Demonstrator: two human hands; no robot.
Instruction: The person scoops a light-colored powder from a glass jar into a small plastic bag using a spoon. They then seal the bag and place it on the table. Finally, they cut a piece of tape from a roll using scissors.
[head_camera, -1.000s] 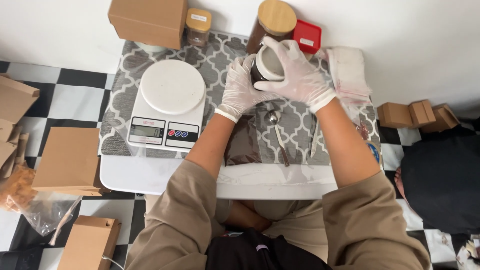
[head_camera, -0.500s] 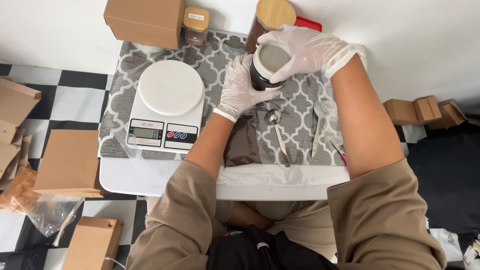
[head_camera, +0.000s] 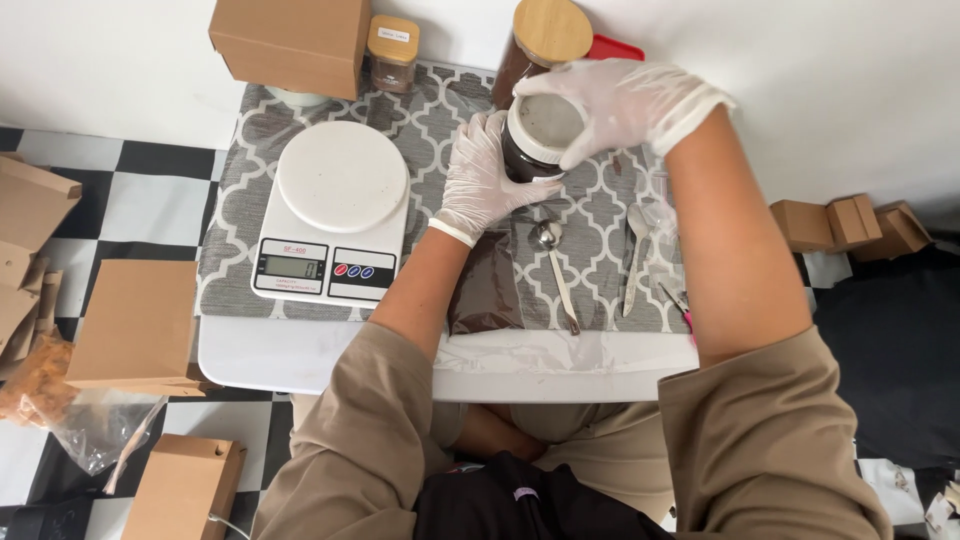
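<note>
Dark glass jar (head_camera: 530, 150), pale lid: you hold it above the grey patterned mat (head_camera: 420, 110), between scale (head_camera: 335, 215) and tall wooden-lidded jar (head_camera: 545, 35). Your left hand (head_camera: 480, 180) (gloved) wraps its fingers (head_camera: 478, 140) around the jar's side; your right hand (head_camera: 625, 100) curls over the lid's rim from above. Metal spoon (head_camera: 553, 262) lies just below, beside a dark filled pouch (head_camera: 485, 285).

A small white table (head_camera: 300, 362) is set against a plain white wall (head_camera: 820, 90) and covered by a grey-and-white patterned cloth (head_camera: 245, 180). A black-and-white chequered tile floor (head_camera: 130, 185) is seen left of the table's edge, evenly lit.
</note>
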